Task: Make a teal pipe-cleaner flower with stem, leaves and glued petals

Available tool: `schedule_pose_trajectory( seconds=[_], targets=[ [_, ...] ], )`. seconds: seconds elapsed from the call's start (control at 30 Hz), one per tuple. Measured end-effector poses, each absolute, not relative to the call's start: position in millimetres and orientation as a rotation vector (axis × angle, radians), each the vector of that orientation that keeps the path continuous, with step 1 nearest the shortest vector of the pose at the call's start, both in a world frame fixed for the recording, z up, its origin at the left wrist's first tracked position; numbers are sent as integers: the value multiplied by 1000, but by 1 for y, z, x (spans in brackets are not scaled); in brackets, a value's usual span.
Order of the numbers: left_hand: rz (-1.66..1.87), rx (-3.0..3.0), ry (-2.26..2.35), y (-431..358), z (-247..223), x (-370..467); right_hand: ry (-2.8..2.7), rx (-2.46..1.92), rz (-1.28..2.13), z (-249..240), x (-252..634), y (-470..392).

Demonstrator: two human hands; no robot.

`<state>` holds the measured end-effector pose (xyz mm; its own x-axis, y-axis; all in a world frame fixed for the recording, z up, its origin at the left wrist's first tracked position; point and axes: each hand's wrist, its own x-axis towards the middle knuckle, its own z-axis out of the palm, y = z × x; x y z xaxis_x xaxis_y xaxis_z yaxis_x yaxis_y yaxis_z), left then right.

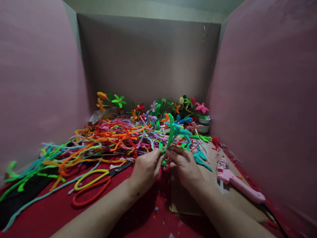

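Note:
Between my two hands stands a pipe-cleaner flower (178, 130) with turquoise petals and a long green leaf (171, 127) beside it. My left hand (148, 166) is closed, its thumb and fingers pinching the green stem low down. My right hand (183, 162) pinches the same stem from the other side, just under the bloom. The fingertips nearly meet, and the part of the stem inside them is hidden. Loose turquoise petals (201, 158) lie just right of my right hand.
A tangled heap of coloured pipe cleaners (111, 135) spreads left. Scissors (92, 188) with yellow and red handles lie on the red cloth (119, 218). A pink glue gun (237, 182) rests on cardboard (185, 201) at right. Finished flowers and a small jar (204, 124) stand behind.

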<state>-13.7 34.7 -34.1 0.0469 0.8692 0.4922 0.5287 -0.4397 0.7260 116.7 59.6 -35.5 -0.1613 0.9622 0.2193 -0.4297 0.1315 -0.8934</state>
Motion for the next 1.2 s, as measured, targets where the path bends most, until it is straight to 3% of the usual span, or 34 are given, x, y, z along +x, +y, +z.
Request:
schedule_pose_trajectory(
  seconds=[0.47, 0.7, 0.83, 1.2],
  targets=[
    [1078, 1131, 633, 39, -32, -17, -1287, -374, 1652, -28, 121, 61],
    [1064, 1403, 925, 41, -13, -18, -1319, -553, 1409, -22, 120, 56],
    [1277, 1416, 1164, 41, -4, -20, -1356, -615, 1339, -24, 118, 53],
    [1365, 1192, 1040, 41, -17, -20, -1484, -688, 1248, -25, 115, 46]
  ],
)
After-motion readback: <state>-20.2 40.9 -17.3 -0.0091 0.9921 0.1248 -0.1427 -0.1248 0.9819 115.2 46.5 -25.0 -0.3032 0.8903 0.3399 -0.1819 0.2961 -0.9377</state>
